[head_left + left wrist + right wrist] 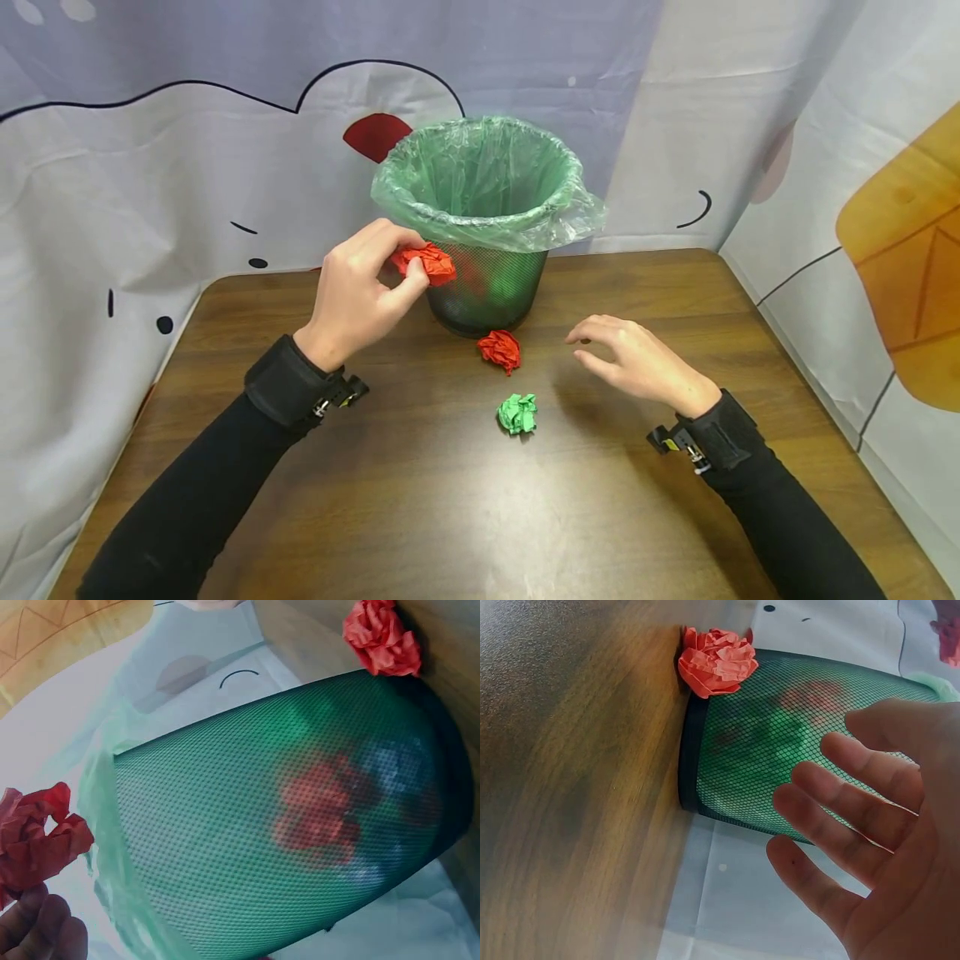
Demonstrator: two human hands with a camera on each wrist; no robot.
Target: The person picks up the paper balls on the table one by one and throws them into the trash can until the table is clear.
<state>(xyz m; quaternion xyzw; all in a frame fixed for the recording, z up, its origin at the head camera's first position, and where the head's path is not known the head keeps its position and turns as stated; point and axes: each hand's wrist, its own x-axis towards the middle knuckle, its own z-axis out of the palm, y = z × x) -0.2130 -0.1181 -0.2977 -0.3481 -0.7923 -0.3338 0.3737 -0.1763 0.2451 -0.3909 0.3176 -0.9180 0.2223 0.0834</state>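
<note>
My left hand [363, 283] pinches a crumpled red paper ball [431, 263] between thumb and fingers, in front of the bin's left side and below its rim. The black mesh wastebasket [487, 292] has a green plastic bag [585, 212] folded over its rim. Through the mesh in the left wrist view, blurred red, blue and green shapes show inside. A second red paper ball [499, 351] lies at the foot of the wastebasket, and a green paper ball [517, 414] sits nearer me. Right of them, my right hand [637, 362] hovers with loosely bent fingers, holding nothing.
The wooden table [420, 517] carries the bin near its back edge. A printed curtain [187, 183] hangs behind and along the sides, close to the table's edges.
</note>
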